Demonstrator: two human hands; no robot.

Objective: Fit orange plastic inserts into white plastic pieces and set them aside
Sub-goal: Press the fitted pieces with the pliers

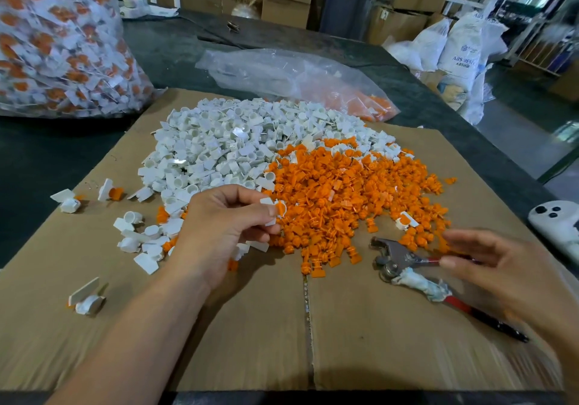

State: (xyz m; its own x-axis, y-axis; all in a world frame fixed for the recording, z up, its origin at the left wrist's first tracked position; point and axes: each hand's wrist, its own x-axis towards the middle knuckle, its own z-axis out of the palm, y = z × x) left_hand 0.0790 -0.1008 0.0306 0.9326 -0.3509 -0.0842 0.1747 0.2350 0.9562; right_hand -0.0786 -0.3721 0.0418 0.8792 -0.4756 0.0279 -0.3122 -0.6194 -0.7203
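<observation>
Two heaps covered the flat corrugated cardboard sheet (pixel 360 342): white plastic pieces (pixel 219 144) and ribbed orange inserts (pixel 344 191). Left hand (pixel 219 229) pinched a white piece with an orange insert (pixel 275 210). Right hand (pixel 501 263), blurred and loosely spread, touched red-handled steel pliers (pixel 404 263).

Inserts (pixel 351 191) rt of pieces (pixel 219 148)

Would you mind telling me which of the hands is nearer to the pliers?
The right hand: its fingertips reach the pliers. The left hand is off to their left, holding a white piece.
</observation>
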